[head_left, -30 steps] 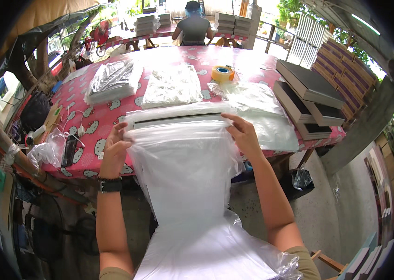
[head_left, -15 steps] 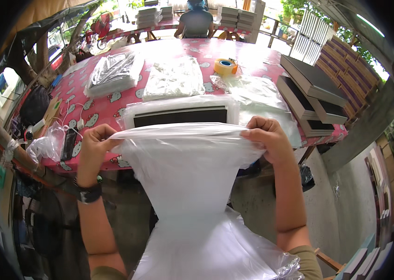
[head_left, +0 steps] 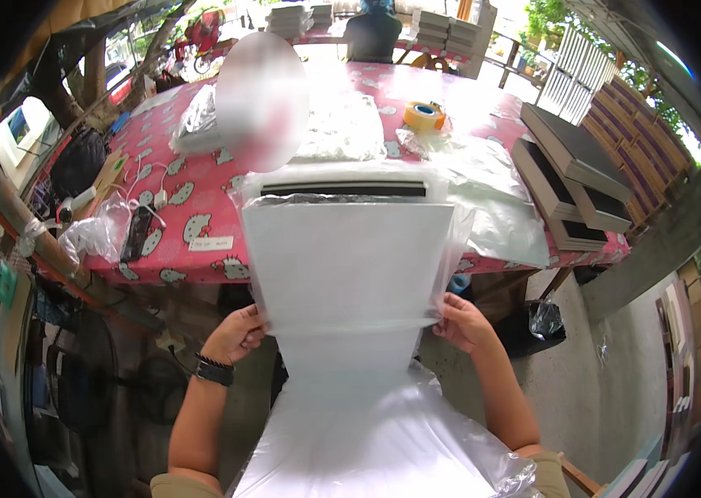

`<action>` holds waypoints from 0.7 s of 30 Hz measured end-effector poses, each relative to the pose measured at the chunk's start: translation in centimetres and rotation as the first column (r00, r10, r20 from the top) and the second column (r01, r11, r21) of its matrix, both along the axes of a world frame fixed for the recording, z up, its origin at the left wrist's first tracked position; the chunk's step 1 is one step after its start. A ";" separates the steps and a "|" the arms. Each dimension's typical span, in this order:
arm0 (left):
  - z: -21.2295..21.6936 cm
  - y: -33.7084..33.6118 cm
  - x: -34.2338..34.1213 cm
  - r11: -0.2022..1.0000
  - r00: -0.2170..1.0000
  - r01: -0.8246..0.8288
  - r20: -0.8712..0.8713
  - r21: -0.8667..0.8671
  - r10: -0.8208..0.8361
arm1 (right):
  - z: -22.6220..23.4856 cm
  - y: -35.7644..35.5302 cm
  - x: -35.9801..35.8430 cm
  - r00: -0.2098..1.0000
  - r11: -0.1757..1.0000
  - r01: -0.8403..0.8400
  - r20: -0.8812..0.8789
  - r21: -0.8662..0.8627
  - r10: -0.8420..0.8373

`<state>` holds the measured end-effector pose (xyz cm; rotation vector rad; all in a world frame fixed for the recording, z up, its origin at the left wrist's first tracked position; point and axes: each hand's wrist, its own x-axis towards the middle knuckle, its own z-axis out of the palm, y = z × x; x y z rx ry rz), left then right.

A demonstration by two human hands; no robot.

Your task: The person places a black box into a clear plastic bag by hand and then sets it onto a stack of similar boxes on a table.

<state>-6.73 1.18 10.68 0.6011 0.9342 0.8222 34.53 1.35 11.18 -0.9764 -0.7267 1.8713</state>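
Observation:
A flat white panel (head_left: 349,257) slopes from my lap up to the table edge, with a clear plastic bag (head_left: 460,241) around its upper part. My left hand (head_left: 238,332) pinches the bag's edge on the left side of the panel. On the opposite side my right hand (head_left: 460,322) grips the same edge between thumb and fingers. Below, a white plastic-covered bundle (head_left: 350,432) lies across my lap. Just beyond the panel's top, a plastic-wrapped black-and-white framed piece (head_left: 342,189) rests on the table.
The table's pink patterned cloth (head_left: 193,199) carries a tape roll (head_left: 424,116), loose plastic sheets (head_left: 496,199), a black power strip (head_left: 136,232) and stacked dark-topped panels (head_left: 570,178). A blurred patch covers part of the wrapped piles. Farther off sits a person (head_left: 373,37).
Both hands have come down toward me, drawing the bag's edge along the panel. The panel's upper face now shows through the plastic. My view has shifted slightly left.

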 end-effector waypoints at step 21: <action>-6.0 -5.0 1.1 0.874 0.699 0.043 -0.640 0.484 0.319 | -3.3 0.1 1.5 0.339 0.568 0.019 0.529 0.823 -0.778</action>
